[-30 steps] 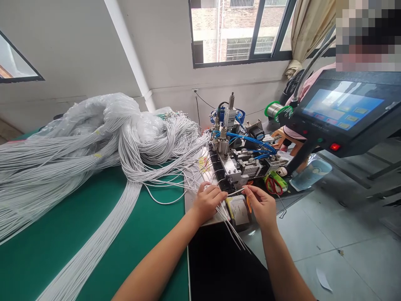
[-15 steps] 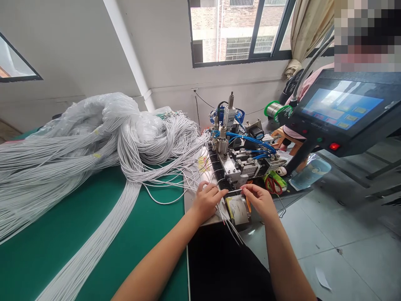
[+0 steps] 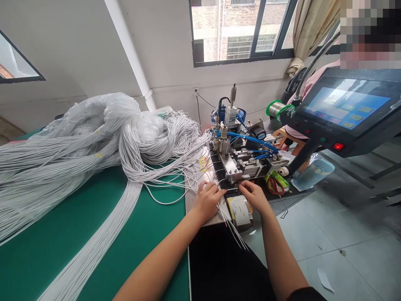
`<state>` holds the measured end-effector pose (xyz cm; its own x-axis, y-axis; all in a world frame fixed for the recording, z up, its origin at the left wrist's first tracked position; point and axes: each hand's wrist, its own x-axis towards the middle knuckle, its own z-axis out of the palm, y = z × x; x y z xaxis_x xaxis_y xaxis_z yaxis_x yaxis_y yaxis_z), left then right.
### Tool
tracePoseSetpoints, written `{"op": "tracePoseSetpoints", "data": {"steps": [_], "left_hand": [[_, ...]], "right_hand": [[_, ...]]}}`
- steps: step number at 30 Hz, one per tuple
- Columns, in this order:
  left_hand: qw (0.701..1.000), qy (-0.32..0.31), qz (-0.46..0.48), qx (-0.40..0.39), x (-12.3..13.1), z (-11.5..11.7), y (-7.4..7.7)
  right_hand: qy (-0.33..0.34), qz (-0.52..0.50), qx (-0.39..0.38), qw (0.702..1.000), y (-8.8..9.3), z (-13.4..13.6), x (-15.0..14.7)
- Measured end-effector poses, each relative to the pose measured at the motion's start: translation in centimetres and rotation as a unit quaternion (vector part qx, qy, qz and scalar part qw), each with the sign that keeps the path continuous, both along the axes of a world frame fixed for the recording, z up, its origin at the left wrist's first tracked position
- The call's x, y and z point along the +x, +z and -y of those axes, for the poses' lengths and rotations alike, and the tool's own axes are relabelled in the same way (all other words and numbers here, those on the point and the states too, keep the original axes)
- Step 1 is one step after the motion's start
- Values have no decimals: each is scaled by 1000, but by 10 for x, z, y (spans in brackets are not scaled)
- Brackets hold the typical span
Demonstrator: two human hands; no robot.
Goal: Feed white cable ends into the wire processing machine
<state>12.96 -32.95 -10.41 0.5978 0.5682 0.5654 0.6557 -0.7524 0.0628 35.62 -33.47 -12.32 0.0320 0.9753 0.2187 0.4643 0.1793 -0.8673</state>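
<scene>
My left hand (image 3: 208, 200) is closed on a white cable (image 3: 232, 189) at the front of a small pneumatic machine (image 3: 236, 161). The cable's short end runs rightward to my right hand (image 3: 253, 195), whose thumb and forefinger pinch near its tip. The tip itself is too small to make out. More loose white cables (image 3: 233, 232) hang below my left hand over the table edge, one with a reddish end. A metal block with a pale label (image 3: 241, 211) sits just beneath the held cable.
A large bundle of white cables (image 3: 134, 154), partly in plastic wrap, lies on the green table (image 3: 150, 234). A control screen (image 3: 347, 106) stands at right, near a solder wire spool (image 3: 278, 110) and a clear plastic bin (image 3: 313, 173). Behind the screen sits another person (image 3: 322, 73).
My right hand has shifted slightly left and up, closer to the machine and to my left hand. My left hand stays nearly in place. The view has moved a little.
</scene>
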Motion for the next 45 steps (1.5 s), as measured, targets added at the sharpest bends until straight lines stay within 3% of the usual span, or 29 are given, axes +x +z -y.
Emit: {"op": "tracePoseSetpoints", "data": {"steps": [4, 9, 18, 22, 28, 34, 37, 40, 43, 45], "left_hand": [[1000, 2, -3, -15, 0, -1, -2], [1000, 9, -5, -24, 1, -1, -4], [999, 17, -7, -27, 1, 2, 1], [1000, 16, 3, -22, 0, 2, 0], [1000, 4, -1, -17, -1, 0, -1], [999, 42, 31, 16, 2, -1, -1], [998, 48, 39, 31, 2, 0, -1], [997, 37, 50, 35, 1, -1, -1], [998, 7, 55, 32, -1, -2, -1], [998, -20, 48, 20, -2, -2, 0]], "right_hand": [[32, -107, -64, 992, -12, -8, 1], [35, -253, -135, 957, -18, -9, -3], [21, -288, -172, 942, -18, -7, -6], [3, -256, -160, 953, -14, 1, -6], [-67, -138, -47, 987, -3, 16, 2], [-83, -42, -1, 996, 26, 38, -7], [-25, 3, 19, 999, 43, 52, -21], [88, 81, 34, 992, 53, 62, -37], [174, 114, 55, 977, 52, 64, -51], [169, 88, 97, 977, 48, 64, -56]]}}
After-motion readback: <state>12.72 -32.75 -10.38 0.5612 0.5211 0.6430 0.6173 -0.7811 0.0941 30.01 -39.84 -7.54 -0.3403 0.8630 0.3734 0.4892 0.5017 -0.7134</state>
